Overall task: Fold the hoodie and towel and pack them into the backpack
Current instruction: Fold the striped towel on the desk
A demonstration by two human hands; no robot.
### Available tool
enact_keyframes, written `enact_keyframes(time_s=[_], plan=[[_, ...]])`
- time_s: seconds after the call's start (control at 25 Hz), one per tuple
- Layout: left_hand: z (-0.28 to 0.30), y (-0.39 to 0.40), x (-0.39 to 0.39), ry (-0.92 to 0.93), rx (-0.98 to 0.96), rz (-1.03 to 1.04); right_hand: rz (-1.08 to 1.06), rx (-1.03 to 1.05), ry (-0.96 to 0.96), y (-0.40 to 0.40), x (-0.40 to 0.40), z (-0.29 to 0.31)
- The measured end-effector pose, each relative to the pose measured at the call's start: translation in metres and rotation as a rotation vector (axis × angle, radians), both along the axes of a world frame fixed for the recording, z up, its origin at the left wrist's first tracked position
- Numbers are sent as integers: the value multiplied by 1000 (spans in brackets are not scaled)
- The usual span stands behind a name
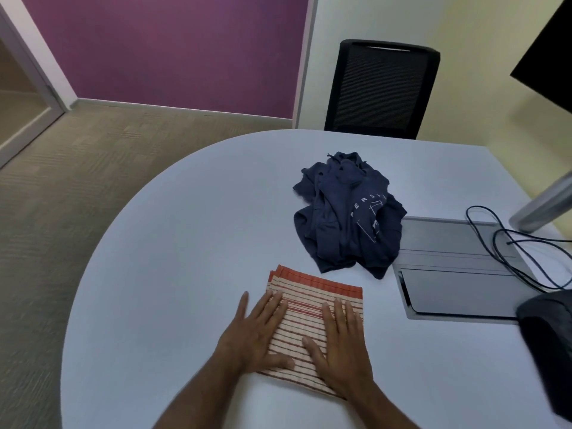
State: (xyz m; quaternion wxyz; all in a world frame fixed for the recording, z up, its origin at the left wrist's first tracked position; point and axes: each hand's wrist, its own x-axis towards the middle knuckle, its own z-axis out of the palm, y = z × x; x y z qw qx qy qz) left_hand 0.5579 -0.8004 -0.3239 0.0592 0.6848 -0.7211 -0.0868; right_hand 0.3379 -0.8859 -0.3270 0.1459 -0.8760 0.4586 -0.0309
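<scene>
We press the folded towel [312, 329] flat with our left hand [260, 329] and right hand [337, 345] spread open, gripping nothing; next, judging by the crumpled hoodie [346, 212] beyond the towel, comes folding it.

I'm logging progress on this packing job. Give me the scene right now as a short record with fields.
towel: striped towel folded flat on the table
left hand: left hand pressing flat on the towel
right hand: right hand pressing flat on the towel
hoodie: navy hoodie crumpled, unfolded, beyond the towel
backpack: black backpack at the right edge, partly cut off
</scene>
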Motion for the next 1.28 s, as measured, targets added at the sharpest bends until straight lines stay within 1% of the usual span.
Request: enact_keyframes(time_s=[0.04,0.12,0.24,0.36,0.44,0.52,0.56,0.64,0.76,1.0,1.12,1.2,1.28], plan=[[1,3,3,-25,39,-28,11,-1,18,-1,-4,-2],[1,7,8,-48,58,-59,48,-5,37,-3,-6,-1],[-1,4,7,-59,30,-82,73,14,75,-7,-4,4],[6,4,7,-55,40,-121,124,84,90,-12,-8,11],[13,6,6,-56,-2,-222,170,71,-9,-13,-18,16],[20,11,6,-29,-43,-345,256,-18,-147,-7,-37,19],[22,14,6,-18,-61,-390,319,-73,-187,-3,-48,20],[23,22,6,-7,-81,-450,437,-88,-175,4,-67,24],[23,33,6,56,-94,-429,486,-80,-131,8,-81,29],[20,52,3,45,-162,-394,512,-119,-41,16,-86,33],[16,62,0,15,-242,-409,518,-137,-37,26,-93,30],[15,70,-2,55,-248,-403,515,-135,-53,32,-97,29],[13,78,-4,92,-294,-401,506,-122,-81,38,-102,30]])
